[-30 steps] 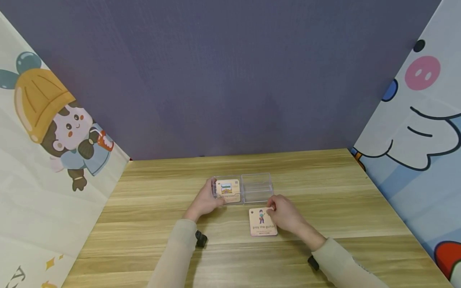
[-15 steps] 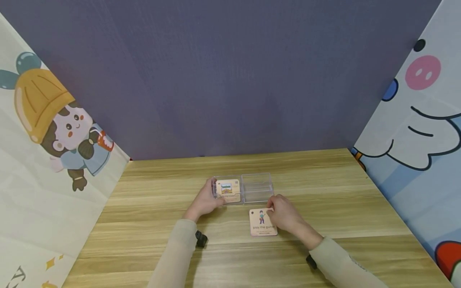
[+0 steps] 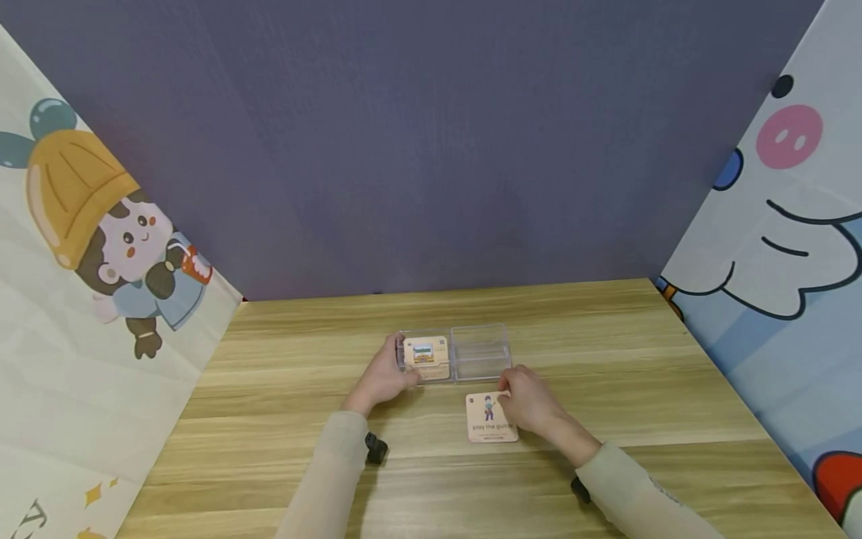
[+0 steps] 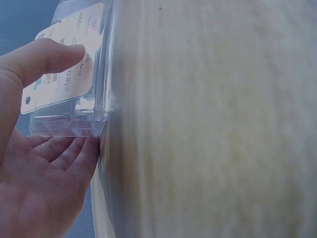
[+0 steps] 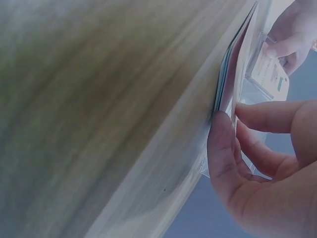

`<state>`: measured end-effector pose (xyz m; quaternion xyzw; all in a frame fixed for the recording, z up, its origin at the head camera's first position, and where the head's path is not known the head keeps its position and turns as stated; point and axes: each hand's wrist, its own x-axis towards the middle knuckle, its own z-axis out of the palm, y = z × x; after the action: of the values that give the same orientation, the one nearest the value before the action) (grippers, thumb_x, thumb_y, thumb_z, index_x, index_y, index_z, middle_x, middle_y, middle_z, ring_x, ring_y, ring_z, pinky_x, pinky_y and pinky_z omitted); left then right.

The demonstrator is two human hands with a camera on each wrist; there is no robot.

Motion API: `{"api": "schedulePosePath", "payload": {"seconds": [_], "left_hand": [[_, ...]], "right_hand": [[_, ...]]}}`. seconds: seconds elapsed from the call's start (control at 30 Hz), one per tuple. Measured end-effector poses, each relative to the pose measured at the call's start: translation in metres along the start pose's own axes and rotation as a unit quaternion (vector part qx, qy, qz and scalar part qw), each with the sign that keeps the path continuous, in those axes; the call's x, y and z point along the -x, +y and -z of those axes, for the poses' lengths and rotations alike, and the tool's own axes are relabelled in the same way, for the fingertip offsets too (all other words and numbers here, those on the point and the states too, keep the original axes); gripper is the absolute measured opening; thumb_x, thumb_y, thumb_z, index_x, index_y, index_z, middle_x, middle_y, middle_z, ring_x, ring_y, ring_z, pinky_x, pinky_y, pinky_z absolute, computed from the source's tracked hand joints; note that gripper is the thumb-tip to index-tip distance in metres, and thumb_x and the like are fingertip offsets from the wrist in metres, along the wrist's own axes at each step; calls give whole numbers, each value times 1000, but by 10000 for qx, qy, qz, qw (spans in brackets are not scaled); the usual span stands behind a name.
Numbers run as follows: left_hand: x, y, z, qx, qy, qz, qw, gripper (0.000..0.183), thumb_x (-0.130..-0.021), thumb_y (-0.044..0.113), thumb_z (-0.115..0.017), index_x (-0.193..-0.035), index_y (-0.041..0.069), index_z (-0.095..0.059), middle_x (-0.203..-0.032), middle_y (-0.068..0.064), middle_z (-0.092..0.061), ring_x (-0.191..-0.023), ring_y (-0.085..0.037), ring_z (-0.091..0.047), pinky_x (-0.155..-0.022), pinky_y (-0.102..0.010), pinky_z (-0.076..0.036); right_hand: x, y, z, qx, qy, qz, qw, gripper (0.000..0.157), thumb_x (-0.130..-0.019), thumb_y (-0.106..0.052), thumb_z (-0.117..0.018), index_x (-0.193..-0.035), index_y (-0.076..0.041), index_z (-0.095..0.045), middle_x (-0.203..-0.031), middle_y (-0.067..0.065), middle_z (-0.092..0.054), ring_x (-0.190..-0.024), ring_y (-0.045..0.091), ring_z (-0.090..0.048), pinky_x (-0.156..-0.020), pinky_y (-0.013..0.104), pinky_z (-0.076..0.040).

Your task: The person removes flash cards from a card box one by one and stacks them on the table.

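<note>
My left hand grips the left end of a clear plastic box with two compartments. In the left wrist view its thumb lies over the picture cards and its fingers rest against the box's end. The left compartment holds those cards; the right one has none. In front of the box, my right hand pinches a "play the guitar" card by its upper right corner. The right wrist view shows thumb and finger at a small stack of cards, fanned apart along their edges.
The wood-grain table spreads around the box. A dark blue-grey panel stands along its back edge. Cartoon-printed cloths, one on the left and another on the right, flank the table.
The right forearm has shifted slightly left, and the purple edge beneath the guitar card shows less. My left hand and the box stay where they were.
</note>
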<state>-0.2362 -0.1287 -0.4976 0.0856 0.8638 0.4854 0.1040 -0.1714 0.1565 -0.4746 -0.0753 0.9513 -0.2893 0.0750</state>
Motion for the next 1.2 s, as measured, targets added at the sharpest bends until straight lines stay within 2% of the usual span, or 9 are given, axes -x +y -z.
{"api": "schedulePosePath", "payload": {"seconds": [0.5,0.67,0.9,1.2], "left_hand": [[-1,-3,0,77,-37,-37,10000,97,-79,7,-77,-157,-3,-20,-142,-21,-51,-125,-31,-54,-115,-45,-38],[-1,-3,0,32,-32,-23,10000,97,-79,7,-77,-157,-2,-20,-141,-20,-52,-124,-31,-55,-114,-45,-38],[0,-3,1,59,-46,-27,10000,96,-80,8,-77,-157,-2,-20,-140,-20,-52,-123,-31,-55,-113,-46,-39],[-1,-3,1,19,-34,-40,10000,96,-80,8,-77,-157,-2,-21,-140,-20,-52,-124,-31,-55,-114,-46,-39]], "right_hand": [[-2,-1,-1,106,-159,-74,9998,6,-91,-7,-70,-90,-7,-64,-92,4,-58,-83,20,-55,-77,42,-53],[-2,-2,-1,107,-215,-91,9997,6,-91,-7,-70,-89,-7,-64,-91,4,-57,-81,20,-54,-75,40,-52],[-4,0,-3,137,-180,-26,9997,9,-88,0,-67,-84,-7,-63,-85,4,-55,-76,19,-52,-65,33,-48],[-5,-1,-3,252,-146,-16,9996,7,-89,-2,-68,-87,-7,-64,-84,2,-56,-74,17,-53,-64,32,-49]]}}
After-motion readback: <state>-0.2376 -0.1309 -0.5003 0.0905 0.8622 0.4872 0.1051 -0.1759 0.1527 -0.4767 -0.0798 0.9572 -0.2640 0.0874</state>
